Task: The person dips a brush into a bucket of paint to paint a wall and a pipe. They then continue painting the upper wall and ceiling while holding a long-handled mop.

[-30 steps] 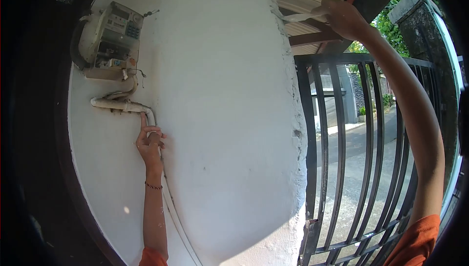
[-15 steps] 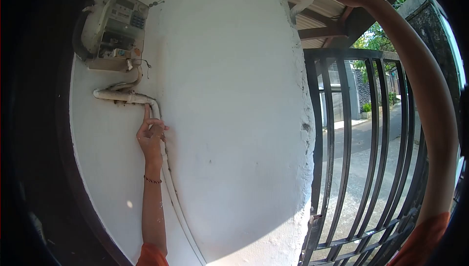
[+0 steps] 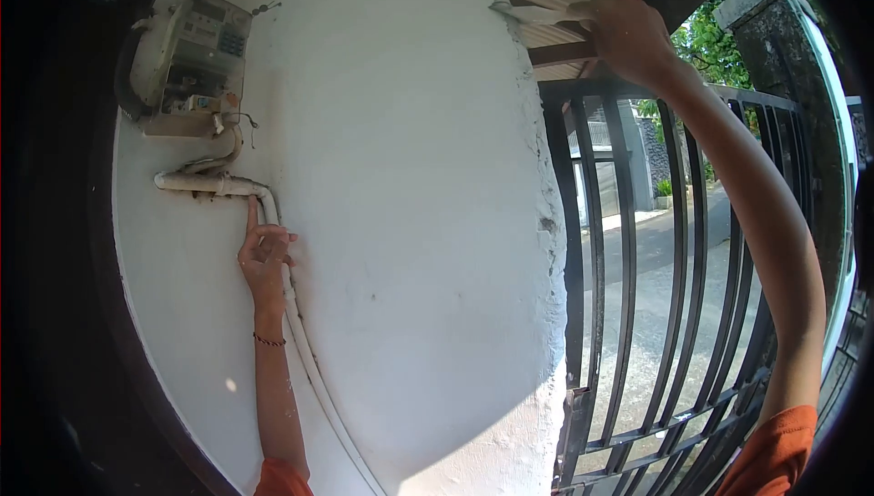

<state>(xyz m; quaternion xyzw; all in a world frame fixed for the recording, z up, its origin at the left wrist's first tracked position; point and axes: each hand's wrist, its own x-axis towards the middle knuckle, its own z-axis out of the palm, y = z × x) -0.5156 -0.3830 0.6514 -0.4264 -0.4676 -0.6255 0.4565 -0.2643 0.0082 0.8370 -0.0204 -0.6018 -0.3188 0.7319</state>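
Note:
My left hand (image 3: pixel 263 258) rests against the white wall, index finger pointing up and touching the white conduit pipe (image 3: pixel 214 184) where it bends down; the other fingers are curled around the pipe's vertical run. The pipe leads up to a grey electricity meter (image 3: pixel 191 50) mounted high on the wall. My right hand (image 3: pixel 626 34) reaches overhead at the top of the white pillar (image 3: pixel 410 205) and grips a flat white strip (image 3: pixel 537 14) that sticks out from the pillar's upper edge.
A black metal gate (image 3: pixel 655 278) with curved vertical bars stands right of the pillar, with a street and greenery beyond. Roof slats and a beam run overhead. A dark frame borders the wall on the left.
My right hand has come down and left, bringing the white strip level against the pillar top. The view has shifted slightly; my left hand stays on the pipe.

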